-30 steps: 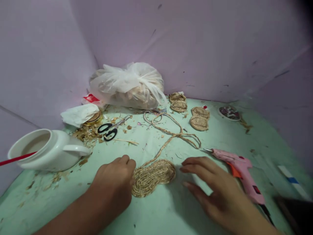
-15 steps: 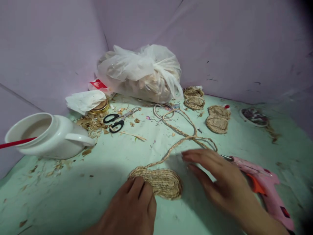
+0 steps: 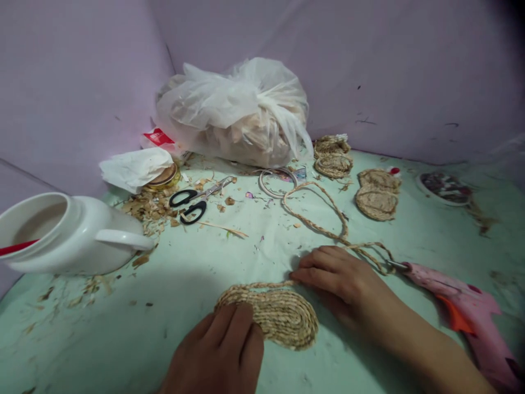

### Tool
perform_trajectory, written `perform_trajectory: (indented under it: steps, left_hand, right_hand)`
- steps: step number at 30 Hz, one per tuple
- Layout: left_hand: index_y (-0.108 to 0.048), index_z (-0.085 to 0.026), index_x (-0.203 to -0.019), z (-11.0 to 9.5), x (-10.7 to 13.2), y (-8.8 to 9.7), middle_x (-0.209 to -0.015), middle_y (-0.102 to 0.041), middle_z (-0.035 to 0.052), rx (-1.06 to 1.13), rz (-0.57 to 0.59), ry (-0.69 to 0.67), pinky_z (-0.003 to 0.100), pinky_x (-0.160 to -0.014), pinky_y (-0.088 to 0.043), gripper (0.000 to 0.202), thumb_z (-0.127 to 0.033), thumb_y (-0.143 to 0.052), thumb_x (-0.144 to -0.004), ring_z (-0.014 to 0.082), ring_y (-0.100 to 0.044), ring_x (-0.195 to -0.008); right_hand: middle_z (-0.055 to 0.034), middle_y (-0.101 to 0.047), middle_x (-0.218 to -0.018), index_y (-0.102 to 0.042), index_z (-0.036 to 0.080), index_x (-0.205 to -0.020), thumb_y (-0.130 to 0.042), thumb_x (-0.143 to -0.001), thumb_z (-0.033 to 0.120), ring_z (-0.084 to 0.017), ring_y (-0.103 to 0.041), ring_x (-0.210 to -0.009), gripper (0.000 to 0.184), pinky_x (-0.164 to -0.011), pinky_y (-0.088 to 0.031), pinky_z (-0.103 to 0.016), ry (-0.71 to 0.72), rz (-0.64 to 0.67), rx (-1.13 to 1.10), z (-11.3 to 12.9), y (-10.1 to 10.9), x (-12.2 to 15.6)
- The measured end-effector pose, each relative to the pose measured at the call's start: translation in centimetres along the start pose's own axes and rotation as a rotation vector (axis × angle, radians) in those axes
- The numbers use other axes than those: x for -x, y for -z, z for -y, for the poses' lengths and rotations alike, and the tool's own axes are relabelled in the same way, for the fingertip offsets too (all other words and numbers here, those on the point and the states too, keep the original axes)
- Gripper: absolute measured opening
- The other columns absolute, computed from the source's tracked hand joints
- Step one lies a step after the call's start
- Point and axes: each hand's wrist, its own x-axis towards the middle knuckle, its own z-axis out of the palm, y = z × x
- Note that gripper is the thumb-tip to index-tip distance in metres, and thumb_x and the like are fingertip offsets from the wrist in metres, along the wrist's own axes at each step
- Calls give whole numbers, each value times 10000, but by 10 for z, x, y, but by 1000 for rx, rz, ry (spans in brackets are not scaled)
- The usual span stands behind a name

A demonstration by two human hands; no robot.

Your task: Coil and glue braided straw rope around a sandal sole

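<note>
Braided straw oval [image 3: 273, 314]: one, flat on the green table cover [image 3: 164, 284] right in front of me, its near edge under my left hand [image 3: 217, 355].
Left hand: fingers laid flat on the coil, pressing, closed round nothing. A second ago it sat at the oval's left end.
Right hand [image 3: 340, 276]: a second ago spread and hovering. It is now down, fingertips on the loose braid [image 3: 324, 230] where it leaves the rim. Whether it pinches or only presses, I cannot tell.
Reading: coil pinned, tail under control, winding in hand.
Pink glue gun [image 3: 463, 312]: lying beside my right forearm, untouched.
Scissors [image 3: 189, 203], white jug [image 3: 69, 235]: well apart, left.
</note>
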Motion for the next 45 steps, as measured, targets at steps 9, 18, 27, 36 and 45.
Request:
perform_trajectory:
  steps: [9,18,27,36,45]
  left_hand:
    - [-430,-221,-1228,6,-10,7,-1270,-535,98,242,199,282,317,-842,-532,612,-91,-555,-644,238,-600,-1057]
    - [-499,-208,-1026,4,-32,21,-1190,-530,71,432,411,437,308,-811,-508,420,-88,-557,-628,180,-602,-925]
    - [-475,-211,-950,10,-40,22,-1059,-531,65,442,553,388,358,-759,-502,352,-136,-554,-616,204,-571,-871]
    - [-470,-218,-952,9,-50,28,-1006,-519,41,426,611,384,336,-764,-481,359,-126,-560,-617,199,-555,-895]
    - [-475,-217,-853,7,-59,36,-945,-496,39,397,644,362,320,-648,-474,277,-104,-522,-604,185,-551,-765]
  right_hand:
    - [-47,-641,-812,-685,213,-913,-458,-743,-19,-178,-533,-736,366,-668,-394,-318,14,-96,-28,-2,-6,3]
    - [-48,-642,-822,-692,205,-879,-473,-732,-14,-179,-527,-743,343,-659,-411,-318,-23,-108,-50,1,-8,5]
    - [-84,-637,-938,-655,202,-991,-460,-797,36,-215,-552,-868,321,-730,-481,-351,-164,1,-41,5,1,6]
    - [-78,-634,-900,-644,187,-881,-475,-710,-24,-236,-529,-856,320,-718,-465,-368,-253,86,56,6,3,5]
    - [-62,-635,-831,-606,187,-858,-442,-818,69,-216,-545,-789,206,-717,-422,-371,-275,69,26,11,4,5]
